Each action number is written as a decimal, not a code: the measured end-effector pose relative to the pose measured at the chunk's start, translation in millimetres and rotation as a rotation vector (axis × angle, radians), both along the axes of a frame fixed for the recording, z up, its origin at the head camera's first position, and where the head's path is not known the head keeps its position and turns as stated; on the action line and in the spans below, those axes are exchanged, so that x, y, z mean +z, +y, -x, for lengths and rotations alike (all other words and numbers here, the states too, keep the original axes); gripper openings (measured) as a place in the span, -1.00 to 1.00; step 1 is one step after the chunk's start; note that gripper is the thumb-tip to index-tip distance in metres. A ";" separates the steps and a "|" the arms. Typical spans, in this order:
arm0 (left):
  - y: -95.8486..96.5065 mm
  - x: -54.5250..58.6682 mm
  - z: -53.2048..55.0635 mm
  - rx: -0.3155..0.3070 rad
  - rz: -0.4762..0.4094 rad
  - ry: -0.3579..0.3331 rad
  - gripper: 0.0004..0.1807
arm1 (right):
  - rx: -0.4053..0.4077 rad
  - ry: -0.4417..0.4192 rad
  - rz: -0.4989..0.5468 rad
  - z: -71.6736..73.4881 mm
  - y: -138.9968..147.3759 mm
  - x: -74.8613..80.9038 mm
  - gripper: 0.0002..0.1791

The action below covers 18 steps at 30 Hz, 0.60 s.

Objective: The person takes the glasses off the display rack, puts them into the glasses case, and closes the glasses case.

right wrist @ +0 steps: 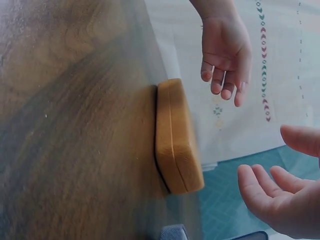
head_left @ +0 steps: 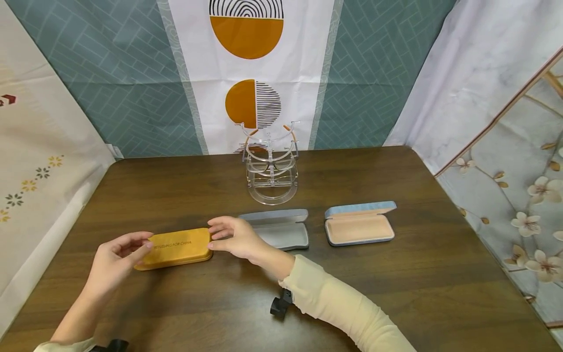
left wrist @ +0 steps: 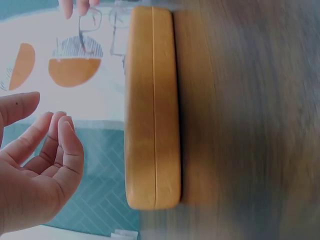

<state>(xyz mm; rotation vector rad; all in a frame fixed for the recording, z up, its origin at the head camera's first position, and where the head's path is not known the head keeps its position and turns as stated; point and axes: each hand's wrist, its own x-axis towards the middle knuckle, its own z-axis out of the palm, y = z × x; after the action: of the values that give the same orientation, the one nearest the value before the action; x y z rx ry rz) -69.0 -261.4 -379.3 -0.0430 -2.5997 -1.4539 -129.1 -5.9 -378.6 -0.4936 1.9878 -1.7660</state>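
Note:
A closed yellow-orange glasses case (head_left: 178,247) with dark lettering on its lid lies on the table. My left hand (head_left: 118,256) hovers at its left end, fingers loosely bent. At the other end is my right hand (head_left: 235,238), thumb and fingers apart. In the left wrist view a gap separates my left hand (left wrist: 42,165) from the case (left wrist: 152,107). The right wrist view likewise shows my right hand (right wrist: 285,185) clear of the case (right wrist: 177,137), with nothing held. Behind my right hand stands an open grey glasses case (head_left: 281,234), partly hidden by it.
An open light-blue glasses case (head_left: 360,229) with a peach lining lies on the right. At the back of the wooden table (head_left: 422,293), a clear tiered stand (head_left: 272,198) bears eyeglasses (head_left: 272,165). Patterned cloths hang behind and at both sides.

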 end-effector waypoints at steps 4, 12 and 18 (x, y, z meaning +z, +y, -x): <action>8.1 1.9 -0.5 -0.018 -0.021 0.034 -0.78 | 0.006 0.022 0.019 -1.0 6.7 4.5 -0.54; 26.0 8.8 -1.8 -0.040 -0.040 0.054 -0.78 | 0.034 0.089 -0.006 -0.3 21.5 13.5 -0.58; 36.2 6.6 0.3 -0.072 -0.069 0.044 -0.76 | 0.046 0.122 0.008 -8.1 33.0 32.6 -0.59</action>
<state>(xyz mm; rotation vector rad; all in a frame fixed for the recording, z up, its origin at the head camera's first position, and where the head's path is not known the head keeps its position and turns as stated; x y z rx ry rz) -69.3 -225.2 -372.7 -0.1597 -2.5358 -1.5468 -121.0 27.0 -346.0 -0.6591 2.0341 -1.7548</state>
